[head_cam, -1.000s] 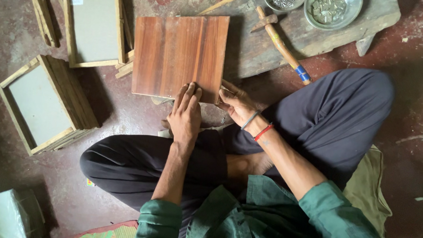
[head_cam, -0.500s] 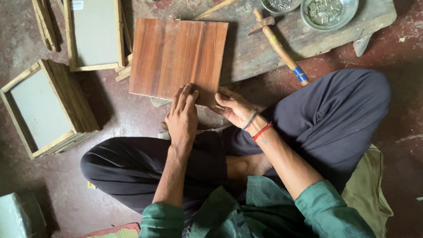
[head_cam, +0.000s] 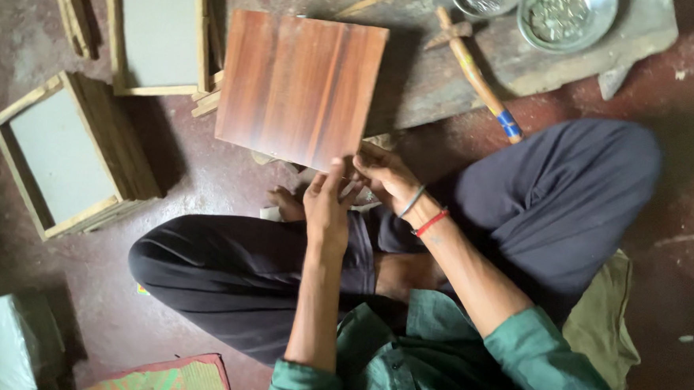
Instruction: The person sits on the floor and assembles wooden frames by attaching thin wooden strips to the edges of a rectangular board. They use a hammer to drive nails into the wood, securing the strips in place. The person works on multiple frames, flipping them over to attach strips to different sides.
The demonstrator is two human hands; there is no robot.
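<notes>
Head view looks straight down on a person sitting cross-legged on the floor, with a reddish-brown wooden panel (head_cam: 299, 88) lying just past the knees, its far edge resting against a worn stone slab (head_cam: 448, 74) that serves as a low bench. The left hand (head_cam: 327, 210) lies with fingers stretched out, tips touching the panel's near edge, holding nothing that I can make out. The right hand (head_cam: 386, 177) sits just beside it at the same corner, fingers curled as if pinching something small, though what it holds, if anything, is too tiny to tell. The panel looks bare, no frame strips on it, so I judge the work on this piece is at its start. Finished-looking framed boxes (head_cam: 68, 157) stand to the left, another framed board (head_cam: 159, 31) further up. A hammer (head_cam: 476, 71) and two metal bowls (head_cam: 566, 16) of small bits rest untouched on the slab.
</notes>
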